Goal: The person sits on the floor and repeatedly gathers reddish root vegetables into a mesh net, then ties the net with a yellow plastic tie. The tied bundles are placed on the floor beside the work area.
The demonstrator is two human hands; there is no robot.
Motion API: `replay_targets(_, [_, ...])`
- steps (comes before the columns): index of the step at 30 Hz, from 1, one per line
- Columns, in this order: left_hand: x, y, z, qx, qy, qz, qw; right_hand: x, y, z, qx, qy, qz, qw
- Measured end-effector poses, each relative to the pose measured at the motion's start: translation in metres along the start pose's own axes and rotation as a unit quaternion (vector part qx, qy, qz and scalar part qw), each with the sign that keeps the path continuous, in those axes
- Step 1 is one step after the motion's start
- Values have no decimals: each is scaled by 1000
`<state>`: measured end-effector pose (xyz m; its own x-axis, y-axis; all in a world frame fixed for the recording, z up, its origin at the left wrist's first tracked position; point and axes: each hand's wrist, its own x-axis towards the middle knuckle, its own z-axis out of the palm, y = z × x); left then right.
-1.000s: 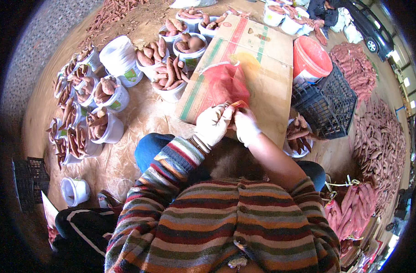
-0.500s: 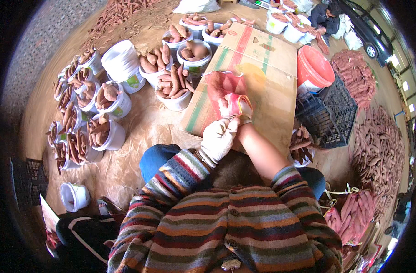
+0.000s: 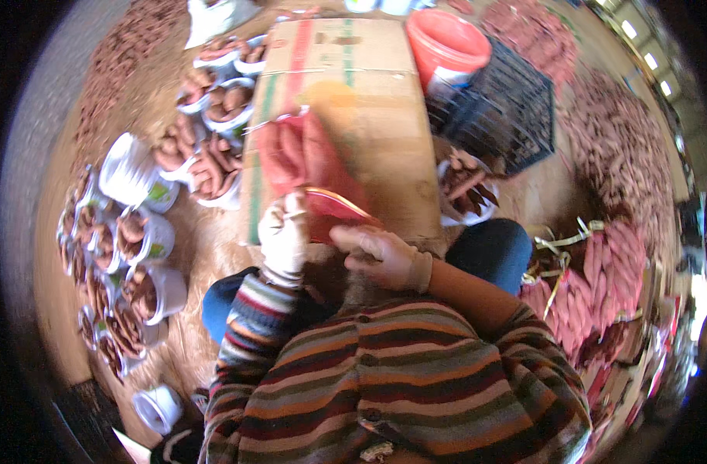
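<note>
Red mesh bag (image 3: 298, 158) lies on the cardboard sheet (image 3: 400, 147), close to its left edge and reaching to its near edge; mouth faces the wearer, far end gathered with white string (image 3: 264, 126); long, rounded bulges show through the mesh. Left hand (image 3: 282, 232), white-gloved, fingers closed on the mouth's left side, by the sheet's near left corner; right hand (image 3: 384, 259), gloved, just beside the mouth's right side, short of the near edge; fingers point left, partly curled; blur, cannot tell whether it grips the bag; the pale and orange rim (image 3: 342, 199) arcs between the two hands.

Surroundings: yellow-orange patch (image 3: 330, 97) on the sheet, beyond the bag; red bucket (image 3: 446, 46) beside the far right corner; black crate (image 3: 520, 112) right of the right edge; white bucket of sweet potatoes (image 3: 466, 182) near the near right corner; further filled buckets (image 3: 228, 104) along the left edge; stack of white buckets (image 3: 133, 174) farther left, well apart from the sheet; sweet potato heap (image 3: 628, 155) on the floor, far right; filled pink-red mesh bags (image 3: 597, 278) behind the right knee (image 3: 489, 251).
</note>
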<state>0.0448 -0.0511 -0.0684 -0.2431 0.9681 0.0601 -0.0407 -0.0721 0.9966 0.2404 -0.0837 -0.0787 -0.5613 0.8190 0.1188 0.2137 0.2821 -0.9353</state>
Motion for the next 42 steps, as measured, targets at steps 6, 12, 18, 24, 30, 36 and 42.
replay_targets(6, [12, 11, -1, 8, 43, -44, 998, -36, 50, -172, -254, 135, 63, 956])
replay_targets(12, [30, 5, 5, -40, 80, -4, 996, -92, 145, -290, -528, 158, 520, 652])
replay_targets(18, [31, -8, 2, -56, 17, -138, 989, -115, 176, -300, -586, -72, 578, 563])
replay_targets(24, [27, -9, -5, 174, -86, -29, 981, -127, 114, -284, -517, 18, 513, 685])
replay_targets(30, [14, -8, -9, 187, -106, -33, 976, -188, -16, -218, 103, 296, 311, 898])
replay_targets(36, [15, -20, -4, 139, -72, 88, 984, -149, -27, -103, 388, 24, 259, 884])
replay_targets(42, [12, -10, 4, 58, -68, 78, 993, -45, -34, -17, 378, -5, 308, 873])
